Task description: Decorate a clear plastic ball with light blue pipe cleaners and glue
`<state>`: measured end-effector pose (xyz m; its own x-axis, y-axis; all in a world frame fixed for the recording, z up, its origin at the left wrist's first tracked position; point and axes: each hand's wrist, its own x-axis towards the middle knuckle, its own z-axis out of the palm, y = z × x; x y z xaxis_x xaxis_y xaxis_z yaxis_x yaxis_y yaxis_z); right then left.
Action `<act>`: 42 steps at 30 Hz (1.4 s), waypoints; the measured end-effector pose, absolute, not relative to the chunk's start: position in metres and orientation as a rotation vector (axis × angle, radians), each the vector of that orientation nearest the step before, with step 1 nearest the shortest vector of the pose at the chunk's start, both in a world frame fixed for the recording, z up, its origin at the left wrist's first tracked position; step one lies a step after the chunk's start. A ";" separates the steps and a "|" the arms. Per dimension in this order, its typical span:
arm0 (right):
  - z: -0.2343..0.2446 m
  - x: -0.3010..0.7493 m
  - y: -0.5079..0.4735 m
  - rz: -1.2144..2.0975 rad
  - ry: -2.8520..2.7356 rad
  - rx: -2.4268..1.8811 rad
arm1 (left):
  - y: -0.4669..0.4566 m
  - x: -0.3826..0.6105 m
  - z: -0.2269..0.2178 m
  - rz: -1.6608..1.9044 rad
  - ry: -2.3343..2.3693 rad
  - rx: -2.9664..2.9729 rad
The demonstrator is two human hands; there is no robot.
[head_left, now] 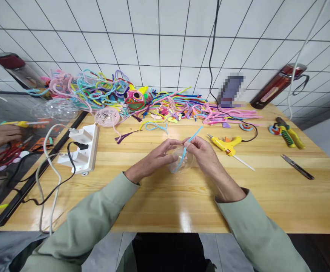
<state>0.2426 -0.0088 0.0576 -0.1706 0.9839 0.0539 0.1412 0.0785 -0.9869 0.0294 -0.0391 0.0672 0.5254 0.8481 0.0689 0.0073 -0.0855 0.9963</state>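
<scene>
Near the middle of the pale wooden worktop (267,196), both hands meet over a clear plastic ball (185,166). It sits just above the boards, though whether it is a whole globe or a half shell is hard to tell through the glare. The left hand (156,158) has its fingers curled round the ball's left side. The right hand (204,154) pinches a light-blue fuzzy pipe cleaner (195,135) between thumb and forefinger. The wire slants from up right down across the ball.

Just right of the hands lies a yellow hot glue gun (227,144) with a black cord. Further right are yellow-and-green pliers (291,136) and small dark snips (296,166). A tangled heap of many-coloured pipe cleaners (165,104) stretches along the tiled wall. A pink-tinted clear ball (107,116) rests at the heap's near edge, beside a white power strip (82,151). At the far left, another person's hand (0,136) lies on a dark mat.
</scene>
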 end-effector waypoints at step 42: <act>0.072 0.241 -0.016 1.039 -1.558 -1.335 | -0.044 0.037 0.047 0.900 0.770 1.767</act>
<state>0.2407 -0.0165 0.0717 -0.1046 0.9922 0.0681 0.3186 0.0983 -0.9428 0.0372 -0.0439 0.0470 0.5263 0.8188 0.2294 0.1003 -0.3277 0.9395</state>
